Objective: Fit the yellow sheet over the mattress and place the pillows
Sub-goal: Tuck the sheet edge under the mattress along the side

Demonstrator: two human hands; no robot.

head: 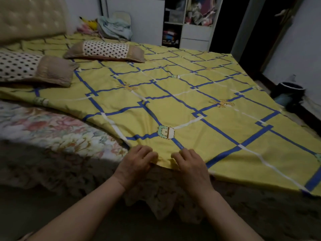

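Mattress: floral top bare at the near left, so fitting looks unfinished.
Yellow sheet: spread over most of the bed, near edge short of the side where you stand.
2 pillows: already lying on the sheet by the headboard.
Your left hand and right hand: side by side, fingers curled over the near hem, gripping it, likely to draw it toward you.

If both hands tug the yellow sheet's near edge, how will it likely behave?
Probably floppy: the yellow sheet puckers where the left hand and right hand pinch it. It looks thin and light, draping over the floral mattress. The two pillows lying on it may drag along.
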